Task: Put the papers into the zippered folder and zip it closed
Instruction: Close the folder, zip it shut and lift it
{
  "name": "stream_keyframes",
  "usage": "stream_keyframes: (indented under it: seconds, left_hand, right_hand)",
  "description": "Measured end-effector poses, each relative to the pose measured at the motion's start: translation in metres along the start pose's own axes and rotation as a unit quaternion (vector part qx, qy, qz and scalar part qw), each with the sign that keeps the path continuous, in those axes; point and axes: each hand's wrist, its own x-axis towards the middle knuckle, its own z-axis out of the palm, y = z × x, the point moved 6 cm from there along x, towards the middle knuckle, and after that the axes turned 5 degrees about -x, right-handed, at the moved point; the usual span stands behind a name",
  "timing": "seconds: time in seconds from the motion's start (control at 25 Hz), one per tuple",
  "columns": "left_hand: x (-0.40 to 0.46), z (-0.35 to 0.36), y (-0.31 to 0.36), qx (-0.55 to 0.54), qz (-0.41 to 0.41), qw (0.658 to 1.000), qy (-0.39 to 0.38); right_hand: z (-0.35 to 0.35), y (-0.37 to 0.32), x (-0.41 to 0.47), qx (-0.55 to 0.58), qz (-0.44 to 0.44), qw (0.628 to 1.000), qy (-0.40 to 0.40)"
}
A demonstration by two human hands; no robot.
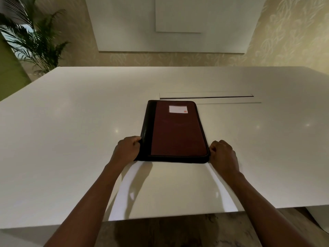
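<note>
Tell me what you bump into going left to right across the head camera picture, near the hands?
Left hand → folder → right hand. Both hands grip the folder's near corners, one on each side, on the table.

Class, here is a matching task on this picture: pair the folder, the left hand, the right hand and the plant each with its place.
Things:
1. folder
2. left hand
3. right hand
4. plant

Places:
a. at the folder's near right corner
b. flat on the white table, closed
c. behind the table's far left corner
d. at the folder's dark spine edge

Pairs: 1-b, 2-d, 3-a, 4-c
</note>
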Motion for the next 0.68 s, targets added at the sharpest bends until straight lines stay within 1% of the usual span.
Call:
stream_keyframes:
  seconds: [0.28, 0.68]
  left_hand:
    - [0.035, 0.026, 0.017, 0.049, 0.004, 0.998, -0.029]
    - [0.074, 0.046, 0.015, 0.037, -0.009, 0.998, -0.041]
  right_hand:
    - [0.003, 0.003, 0.024, -0.004, -0.014, 1.0, -0.019]
    - [0.016, 0.001, 0.066, -0.007, -0.043, 0.998, -0.036]
